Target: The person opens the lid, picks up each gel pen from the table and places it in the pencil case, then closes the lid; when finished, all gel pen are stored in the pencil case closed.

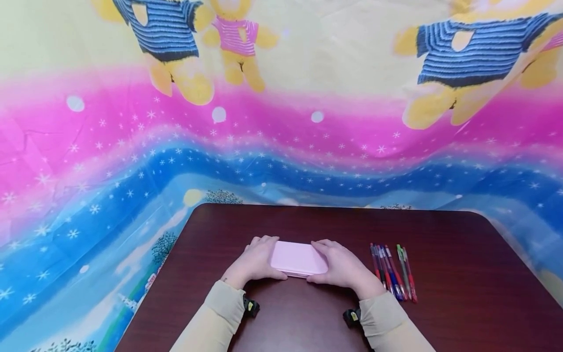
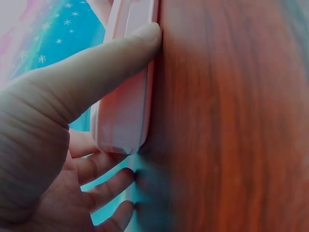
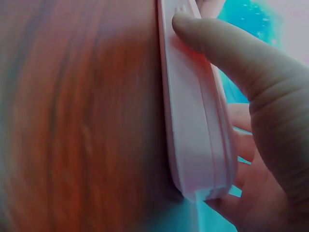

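A flat pink plastic case with rounded corners lies on the dark reddish-brown wooden table, near the middle and close to the person. The left hand holds the left end of the case and the right hand holds the right end, so the case sits between them. In the left wrist view the left thumb presses on the near long edge of the case, and the other fingers curl round its short end. In the right wrist view the right thumb pushes on the near edge of the case too, by a little catch, and the other fingers wrap round the far side. The case looks closed and lies flat on the table. To the right of the right hand, a little apart from it, a row of coloured pens lies side by side on the table. Behind the table hangs a bright cloth with yellow teddy bears, pink and blue bands and white stars.
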Tool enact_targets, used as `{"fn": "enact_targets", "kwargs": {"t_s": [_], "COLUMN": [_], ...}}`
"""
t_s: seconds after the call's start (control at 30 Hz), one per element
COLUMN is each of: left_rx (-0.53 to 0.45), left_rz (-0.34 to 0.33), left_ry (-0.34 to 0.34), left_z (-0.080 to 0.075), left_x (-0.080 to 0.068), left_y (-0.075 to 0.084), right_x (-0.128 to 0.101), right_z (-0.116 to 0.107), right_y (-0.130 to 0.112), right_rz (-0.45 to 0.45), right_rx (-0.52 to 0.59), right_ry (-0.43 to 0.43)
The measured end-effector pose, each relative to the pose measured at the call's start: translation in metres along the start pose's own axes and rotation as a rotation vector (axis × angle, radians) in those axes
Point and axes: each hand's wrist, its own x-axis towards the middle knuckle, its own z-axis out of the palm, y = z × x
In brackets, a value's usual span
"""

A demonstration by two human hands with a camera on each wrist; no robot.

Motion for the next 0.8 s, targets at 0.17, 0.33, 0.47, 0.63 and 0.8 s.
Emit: {"fn": "enact_targets", "kwargs": {"t_s": [0.17, 0.33, 0.47, 0.63, 0.8], "left_rx": [-0.073, -0.1, -0.113, -0.128, -0.139], "left_rz": [-0.019, -0.025, -0.033, -0.035, -0.029], "left_ry": [0.015, 0.024, 0.028, 0.034, 0.034], "left_z": [0.004, 0.006, 0.007, 0.008, 0.009], "left_x": [0.001, 0.001, 0.0, 0.0, 0.001], "left_y": [-0.005, -0.007, -0.008, -0.009, -0.008], "right_x": [0.003, 0.004, 0.007, 0.011, 0.012], "right_z": [0.005, 0.003, 0.003, 0.0, -0.004], "right_y": [0.003, 0.002, 0.002, 0.002, 0.004], "right_rz": [0.035, 0.057, 0.066, 0.066, 0.056], "right_rx": [0.061, 0.107, 0.119, 0.129, 0.142], "right_ry": [0.022, 0.017, 0.005, -0.014, -0.026]}}
